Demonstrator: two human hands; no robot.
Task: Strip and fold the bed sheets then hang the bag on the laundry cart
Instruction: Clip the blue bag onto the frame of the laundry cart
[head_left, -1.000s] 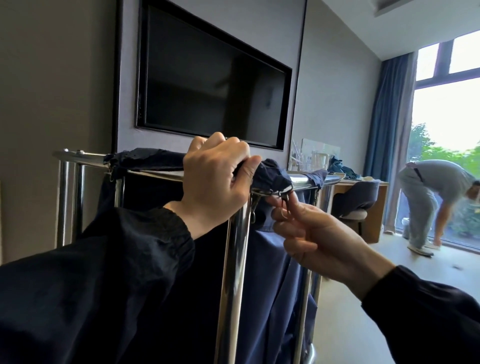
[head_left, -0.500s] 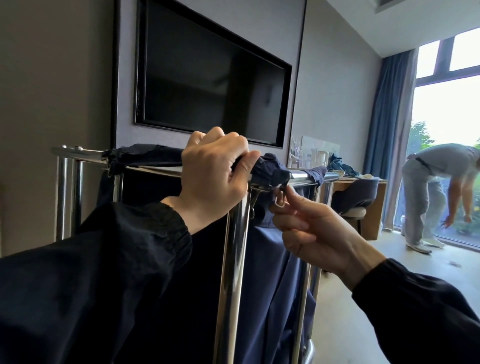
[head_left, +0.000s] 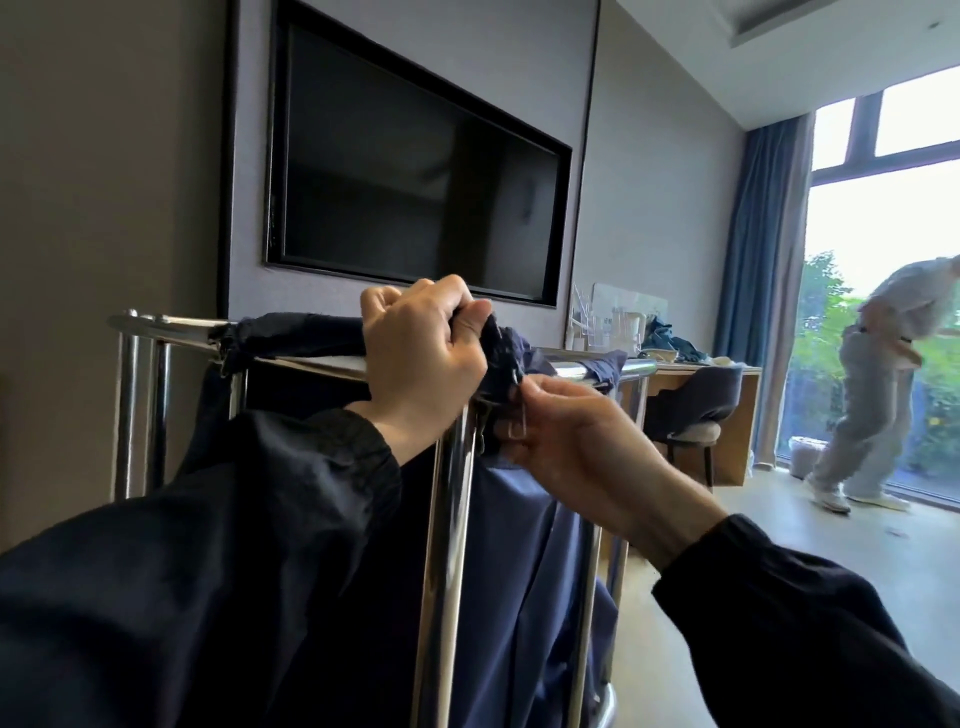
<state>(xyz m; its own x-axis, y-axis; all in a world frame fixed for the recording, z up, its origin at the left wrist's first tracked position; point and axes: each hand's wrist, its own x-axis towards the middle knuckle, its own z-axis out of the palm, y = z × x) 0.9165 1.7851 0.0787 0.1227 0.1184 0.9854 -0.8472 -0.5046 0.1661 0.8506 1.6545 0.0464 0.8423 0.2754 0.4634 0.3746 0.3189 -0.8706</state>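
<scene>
A dark blue laundry bag (head_left: 524, 545) hangs inside the chrome laundry cart (head_left: 447, 519), its hem draped over the top rails. My left hand (head_left: 421, 358) grips the bunched hem of the bag at the cart's near corner post. Just to its right, my right hand (head_left: 566, 441) pinches a small metal hook (head_left: 519, 415) that hangs from the bag's edge below the rail. The bag's bottom is hidden by my dark sleeves.
A black wall-mounted TV (head_left: 415, 192) hangs right behind the cart. A desk (head_left: 696, 395) with a chair (head_left: 691, 410) and clutter stands at the right. Another person (head_left: 878, 395) moves by the window. Pale floor (head_left: 841, 545) lies open to the right.
My left hand has slid right along the rail and bunched the hem tighter. My right hand has dropped slightly with the hook. The person by the window has straightened up and stepped.
</scene>
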